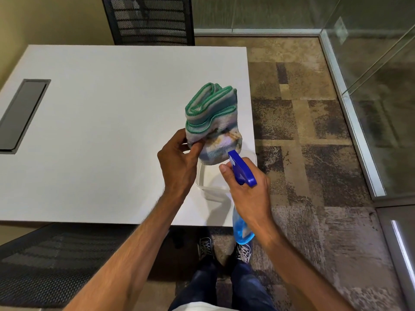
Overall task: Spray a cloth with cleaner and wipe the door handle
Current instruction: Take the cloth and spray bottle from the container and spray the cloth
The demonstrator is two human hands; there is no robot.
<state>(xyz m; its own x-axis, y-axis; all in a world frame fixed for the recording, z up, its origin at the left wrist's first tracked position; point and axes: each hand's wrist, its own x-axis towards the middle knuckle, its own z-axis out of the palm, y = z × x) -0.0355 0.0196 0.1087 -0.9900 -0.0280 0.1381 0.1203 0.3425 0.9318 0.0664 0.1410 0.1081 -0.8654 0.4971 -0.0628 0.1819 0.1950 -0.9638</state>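
Head view: we hold cloth and spray bottle over the near right corner of the desk.

Our left hand (179, 162) pinches the lower end of the bunched cloth (211, 122), thumb and fingers pressed on the fabric; the cloth, green-edged and stained brown near the grip, stands up above the desk (101, 131). Our right hand (249, 194) is wrapped round the neck of the spray bottle (241, 169), the blue nozzle aimed at the cloth and almost touching it; blue liquid shows in the body below the wrist. A clear plastic tub (203, 176), probably empty, sits on the desk under both hands. Patterned carpet (314, 131) lies beside the desk.
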